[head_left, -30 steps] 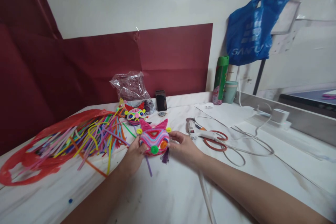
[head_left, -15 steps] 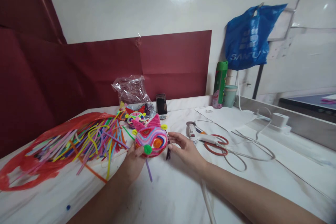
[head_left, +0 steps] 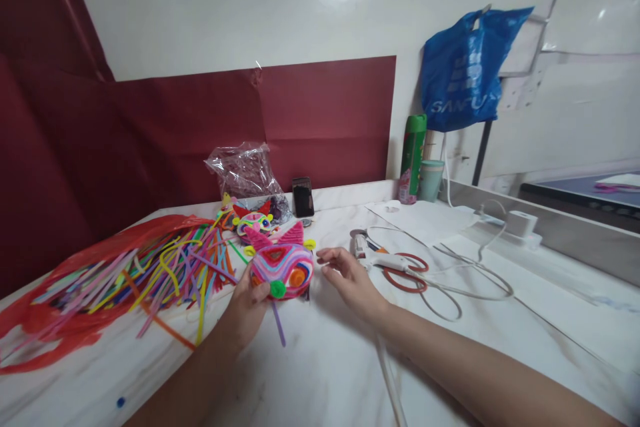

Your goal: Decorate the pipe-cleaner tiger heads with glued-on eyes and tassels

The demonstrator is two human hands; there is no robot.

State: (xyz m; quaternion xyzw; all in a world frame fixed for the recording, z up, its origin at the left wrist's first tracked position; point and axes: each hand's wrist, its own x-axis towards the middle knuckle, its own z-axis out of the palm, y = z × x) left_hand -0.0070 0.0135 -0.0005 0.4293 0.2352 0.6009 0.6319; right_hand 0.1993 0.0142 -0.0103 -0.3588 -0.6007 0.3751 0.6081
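My left hand (head_left: 245, 312) grips the lower left edge of a mask-like animal face (head_left: 287, 255) made of coiled pipe cleaners, with pink ears, an orange eye and a green nose. It is held up above the marble-patterned table, facing me. Just to its right, my right hand (head_left: 354, 285) is open, its fingers curved and apart with nothing in them. A bit of dark tassel (head_left: 307, 293) shows at the face's lower right edge, mostly hidden. A purple pipe cleaner (head_left: 279, 325) sticks out below the face.
Loose pipe cleaners (head_left: 165, 267) lie on a red plastic bag (head_left: 70, 343) at left. A similar craft face (head_left: 254, 221) and a phone (head_left: 303, 197) are behind. A glue gun (head_left: 373, 255), red-handled scissors (head_left: 406, 280) and cables lie right. A green can (head_left: 413, 157) and cup (head_left: 431, 181) stand back right.
My right hand has come slightly away from the face's right edge, where a dark tassel hung by its fingers. That tassel is now mostly out of sight. The view has shifted slightly.
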